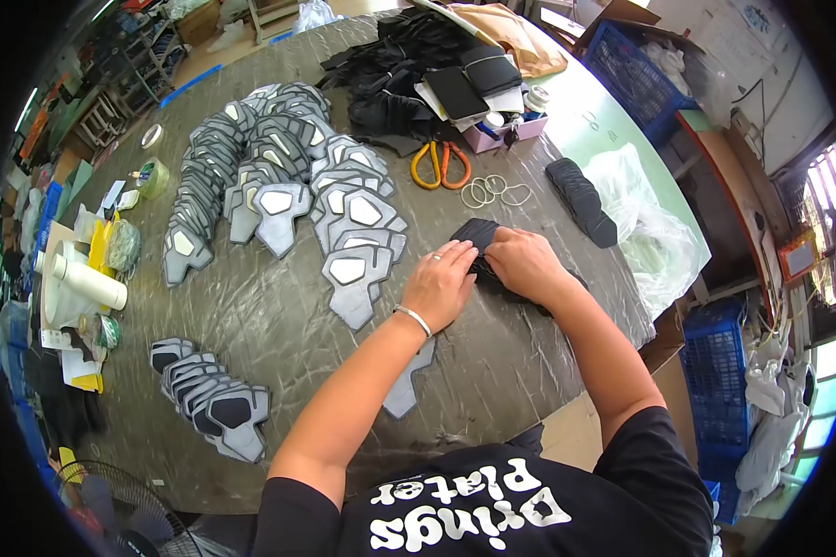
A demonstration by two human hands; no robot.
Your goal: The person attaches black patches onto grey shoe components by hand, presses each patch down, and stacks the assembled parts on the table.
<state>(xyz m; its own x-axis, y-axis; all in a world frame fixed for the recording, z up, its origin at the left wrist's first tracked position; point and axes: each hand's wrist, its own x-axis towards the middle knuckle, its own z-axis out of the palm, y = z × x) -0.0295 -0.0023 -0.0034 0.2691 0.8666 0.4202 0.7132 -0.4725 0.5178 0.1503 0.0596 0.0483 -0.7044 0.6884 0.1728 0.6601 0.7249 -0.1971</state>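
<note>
At the right of the table, both my hands meet over a stack of black molded pieces [475, 231]. My left hand [444, 277], with a bracelet at the wrist, lays its fingers over the stack's near left side; its thumb is mostly hidden. Curled fingers of my right hand [527, 265] press on the stack's right side, and their tips are partly hidden. More dark pieces show beneath my right wrist. A grey piece [406, 385] lies partly covered by my left forearm. Beyond my hands are pale rubber bands [497, 191] and scissors [441, 165] with orange and yellow handles.
Long overlapping rows of grey padded pieces [353, 209] cover the table's middle; a shorter row [218, 401] lies front left. Another black stack [581, 202] rests near a clear plastic bag [646, 227]. A white bottle [90, 281] and tape rolls sit left, a fan [121, 511] below.
</note>
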